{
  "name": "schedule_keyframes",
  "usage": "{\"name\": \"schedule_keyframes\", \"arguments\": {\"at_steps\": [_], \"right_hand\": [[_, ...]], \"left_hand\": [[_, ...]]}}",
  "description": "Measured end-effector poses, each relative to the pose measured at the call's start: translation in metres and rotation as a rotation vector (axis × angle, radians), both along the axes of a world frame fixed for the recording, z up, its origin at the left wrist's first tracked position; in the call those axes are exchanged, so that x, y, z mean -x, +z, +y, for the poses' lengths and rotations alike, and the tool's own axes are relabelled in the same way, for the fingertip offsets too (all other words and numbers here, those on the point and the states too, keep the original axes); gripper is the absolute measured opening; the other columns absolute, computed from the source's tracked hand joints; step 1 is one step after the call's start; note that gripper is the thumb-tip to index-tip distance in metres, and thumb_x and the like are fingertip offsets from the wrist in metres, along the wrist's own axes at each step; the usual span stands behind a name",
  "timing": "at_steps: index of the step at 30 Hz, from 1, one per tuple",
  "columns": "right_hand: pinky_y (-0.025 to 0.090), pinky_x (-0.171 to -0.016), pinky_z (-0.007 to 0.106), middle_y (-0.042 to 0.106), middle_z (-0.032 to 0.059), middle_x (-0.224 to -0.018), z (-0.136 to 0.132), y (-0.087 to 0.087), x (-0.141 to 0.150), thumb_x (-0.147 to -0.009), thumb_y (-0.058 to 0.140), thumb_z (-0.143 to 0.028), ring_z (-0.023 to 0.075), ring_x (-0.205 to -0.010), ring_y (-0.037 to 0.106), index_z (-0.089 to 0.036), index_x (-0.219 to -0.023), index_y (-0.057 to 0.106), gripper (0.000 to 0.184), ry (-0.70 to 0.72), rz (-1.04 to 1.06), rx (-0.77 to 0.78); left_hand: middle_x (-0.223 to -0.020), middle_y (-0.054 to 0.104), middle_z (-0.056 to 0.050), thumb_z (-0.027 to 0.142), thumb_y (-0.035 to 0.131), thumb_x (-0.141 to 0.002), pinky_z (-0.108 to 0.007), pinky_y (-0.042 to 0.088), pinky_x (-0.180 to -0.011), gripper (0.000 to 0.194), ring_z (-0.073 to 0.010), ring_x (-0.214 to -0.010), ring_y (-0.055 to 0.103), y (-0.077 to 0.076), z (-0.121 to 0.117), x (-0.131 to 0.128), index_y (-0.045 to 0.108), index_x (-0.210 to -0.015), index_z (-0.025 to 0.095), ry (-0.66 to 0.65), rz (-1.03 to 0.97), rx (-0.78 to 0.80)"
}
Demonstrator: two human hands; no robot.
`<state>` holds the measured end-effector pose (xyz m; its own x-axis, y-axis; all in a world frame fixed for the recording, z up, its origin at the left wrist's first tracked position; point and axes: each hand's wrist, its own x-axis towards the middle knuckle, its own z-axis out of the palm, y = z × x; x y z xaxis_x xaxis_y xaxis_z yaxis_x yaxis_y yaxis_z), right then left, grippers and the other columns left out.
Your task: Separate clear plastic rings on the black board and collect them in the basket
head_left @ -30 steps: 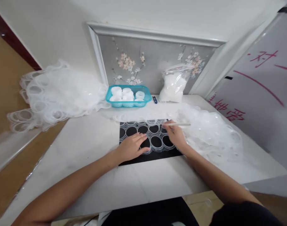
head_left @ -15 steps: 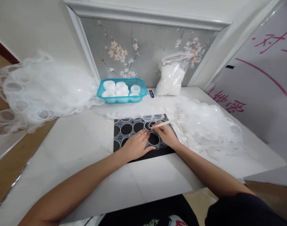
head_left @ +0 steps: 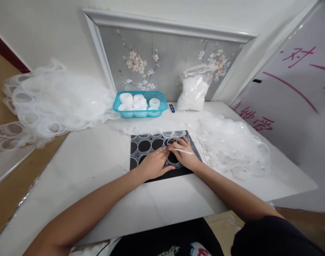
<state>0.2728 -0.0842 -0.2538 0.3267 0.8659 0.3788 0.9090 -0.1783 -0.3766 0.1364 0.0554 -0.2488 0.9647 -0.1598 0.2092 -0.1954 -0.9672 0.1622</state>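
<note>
A translucent plastic sheet patterned with rings (head_left: 134,147) lies on a black mat (head_left: 162,176) in front of me. My left hand (head_left: 155,163) rests flat on its lower middle, fingers stretched together and thumb out to the side. Close to those fingertips, my right hand (head_left: 188,156) holds a slim white pen-shaped tool (head_left: 184,151). Its tip points left, near the left fingertips; the grip is partly hidden. The fingers of the right hand reach over several dark round openings in the sheet.
Ring-patterned plastic sheets form a large heap (head_left: 58,101) at the left and another heap (head_left: 232,145) at the right. Along the back stand a blue basket (head_left: 141,113) of white rolls, small thread snips (head_left: 172,108) and a clear bag (head_left: 193,92) of white material.
The white tool has swung lower, its rear end now tilting down over the right hand. My right fingers have spread more. The left hand stays on the sheet; the view has shifted slightly.
</note>
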Motion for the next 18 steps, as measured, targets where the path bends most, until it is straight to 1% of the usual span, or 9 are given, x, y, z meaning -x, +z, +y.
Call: {"name": "schedule_keyframes", "arguments": {"at_steps": [3, 6, 7, 9, 11, 12, 13, 15, 18], "right_hand": [[0.011, -0.112, 0.059, 0.072, 0.0051, -0.103, 0.002, -0.001, 0.009, -0.093, 0.044, -0.017, 0.0281, -0.126, 0.046, -0.025, -0.1, 0.064, 0.023, 0.024, -0.132, 0.066], [0.008, -0.113, 0.059, 0.071, 0.0052, -0.104, 0.005, 0.004, 0.008, -0.088, 0.047, -0.014, 0.028, -0.126, 0.046, -0.025, -0.098, 0.063, 0.021, 0.048, -0.211, 0.067], [0.01, -0.113, 0.058, 0.072, 0.0053, -0.101, 0.006, 0.008, 0.002, -0.087, 0.048, -0.013, 0.0276, -0.123, 0.049, -0.024, -0.095, 0.063, 0.021, 0.027, -0.215, 0.046], [0.021, -0.11, 0.056, 0.072, 0.0066, -0.094, 0.004, 0.019, -0.019, -0.086, 0.047, -0.013, 0.0267, -0.112, 0.056, -0.022, -0.089, 0.064, 0.019, -0.136, -0.166, -0.085], [0.037, -0.098, 0.05, 0.07, 0.0089, -0.089, -0.004, 0.031, -0.045, -0.089, 0.044, -0.021, 0.025, -0.095, 0.062, -0.018, -0.083, 0.062, 0.019, -0.454, -0.026, -0.376], [0.044, -0.089, 0.045, 0.069, 0.0093, -0.086, -0.01, 0.036, -0.057, -0.091, 0.044, -0.027, 0.0238, -0.087, 0.063, -0.017, -0.083, 0.06, 0.021, -0.581, 0.078, -0.535], [0.047, -0.081, 0.041, 0.068, 0.0089, -0.082, -0.016, 0.04, -0.066, -0.091, 0.046, -0.033, 0.0224, -0.08, 0.064, -0.016, -0.081, 0.058, 0.023, -0.656, 0.19, -0.655], [0.049, -0.069, 0.034, 0.067, 0.007, -0.075, -0.028, 0.042, -0.074, -0.086, 0.054, -0.042, 0.0201, -0.072, 0.064, -0.016, -0.08, 0.055, 0.026, -0.653, 0.402, -0.762], [0.051, -0.07, 0.032, 0.068, 0.0052, -0.072, -0.038, 0.035, -0.066, -0.079, 0.064, -0.043, 0.0188, -0.072, 0.067, -0.017, -0.077, 0.055, 0.029, -0.505, 0.64, -0.759]], "left_hand": [[-0.134, 0.052, -0.023, 0.058, 0.051, -0.088, -0.042, 0.038, -0.109, 0.072, -0.0309, -0.129, 0.047, 0.006, 0.0, 0.001, 0.048, -0.132, 0.001, 0.006, 0.039, 0.042], [-0.135, 0.051, -0.022, 0.058, 0.057, -0.084, -0.042, 0.037, -0.109, 0.073, -0.0306, -0.128, 0.047, 0.011, 0.001, 0.003, 0.049, -0.132, 0.003, -0.002, 0.054, 0.064], [-0.135, 0.051, -0.022, 0.058, 0.058, -0.084, -0.042, 0.037, -0.109, 0.073, -0.0303, -0.129, 0.047, 0.012, 0.001, 0.004, 0.049, -0.132, 0.003, -0.002, 0.058, 0.071], [-0.137, 0.049, -0.021, 0.059, 0.057, -0.084, -0.043, 0.036, -0.11, 0.073, -0.03, -0.131, 0.045, 0.015, 0.002, 0.006, 0.05, -0.132, 0.004, 0.009, 0.083, 0.095], [-0.141, 0.045, -0.02, 0.06, 0.056, -0.085, -0.043, 0.035, -0.11, 0.072, -0.0296, -0.133, 0.042, 0.017, 0.005, 0.007, 0.05, -0.133, 0.006, 0.03, 0.128, 0.132], [-0.142, 0.043, -0.018, 0.06, 0.056, -0.085, -0.042, 0.034, -0.111, 0.072, -0.029, -0.134, 0.04, 0.019, 0.006, 0.007, 0.05, -0.134, 0.007, 0.038, 0.153, 0.153], [-0.143, 0.042, -0.017, 0.059, 0.055, -0.085, -0.041, 0.033, -0.112, 0.07, -0.0282, -0.135, 0.04, 0.02, 0.008, 0.007, 0.05, -0.134, 0.009, 0.043, 0.177, 0.175], [-0.142, 0.045, -0.014, 0.057, 0.053, -0.088, -0.039, 0.033, -0.112, 0.064, -0.0265, -0.134, 0.041, 0.022, 0.01, 0.006, 0.053, -0.133, 0.011, 0.059, 0.197, 0.215], [-0.138, 0.051, -0.012, 0.051, 0.048, -0.093, -0.037, 0.035, -0.11, 0.054, -0.0248, -0.132, 0.045, 0.025, 0.011, 0.004, 0.055, -0.13, 0.013, 0.072, 0.171, 0.238]]}}
